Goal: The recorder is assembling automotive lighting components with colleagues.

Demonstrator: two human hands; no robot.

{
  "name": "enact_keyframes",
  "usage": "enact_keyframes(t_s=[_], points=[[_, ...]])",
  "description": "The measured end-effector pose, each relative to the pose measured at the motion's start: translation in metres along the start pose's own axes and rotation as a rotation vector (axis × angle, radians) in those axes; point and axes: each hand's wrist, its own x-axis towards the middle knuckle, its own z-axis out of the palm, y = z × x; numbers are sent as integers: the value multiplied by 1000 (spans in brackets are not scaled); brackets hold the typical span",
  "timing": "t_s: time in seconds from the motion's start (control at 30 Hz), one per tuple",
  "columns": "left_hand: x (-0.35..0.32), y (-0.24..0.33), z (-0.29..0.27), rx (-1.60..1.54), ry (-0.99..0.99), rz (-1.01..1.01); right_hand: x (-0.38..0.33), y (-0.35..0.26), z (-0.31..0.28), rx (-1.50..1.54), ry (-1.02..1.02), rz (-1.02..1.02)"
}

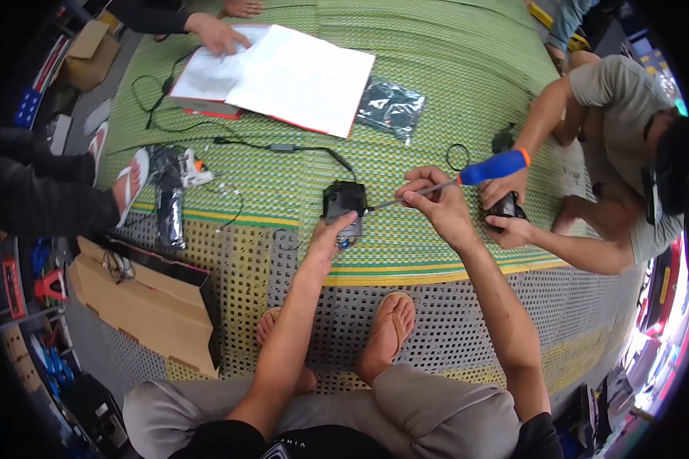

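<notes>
In the middle, my left hand (pixel 334 236) grips a small black boxy device (pixel 343 196) at its near side, thumb on top. Its underside fingers are hidden. A black cable (pixel 335 157) runs from behind it to the far left. Between the fingertips of my right hand (pixel 442 205) is the shaft of a screwdriver (pixel 491 167) with a blue and orange handle. The shaft slants down to the left, and its tip meets or nearly meets the device's right side; exact contact is too small to tell. The handle sticks out past my hand on the right.
At right, a co-worker's hands hold another black device (pixel 507 205). Another person's hand rests on an open white-paged binder (pixel 302 73) at the back. Around lie a plastic-bagged item (pixel 390 109), a black ring (pixel 458 157), a cardboard box (pixel 145 306) and a green mat (pixel 436 99).
</notes>
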Motion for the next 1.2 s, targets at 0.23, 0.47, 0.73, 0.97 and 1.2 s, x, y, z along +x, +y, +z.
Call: enact_keyframes(t_s=[0.23,0.47,0.73,0.97,1.2], points=[[-5,3,19,85,72,98,-5,35,-23,-411,221,-154],[11,10,40,765,387,310,-25,81,-21,-627,248,-601],[-21,-24,47,1242,764,600,-52,114,-29,-348,112,-88],[-30,-40,107,330,85,462,-71,98,-17,-735,109,-485],[28,-29,147,-259,-202,-16,-107,71,-7,-727,151,-593]])
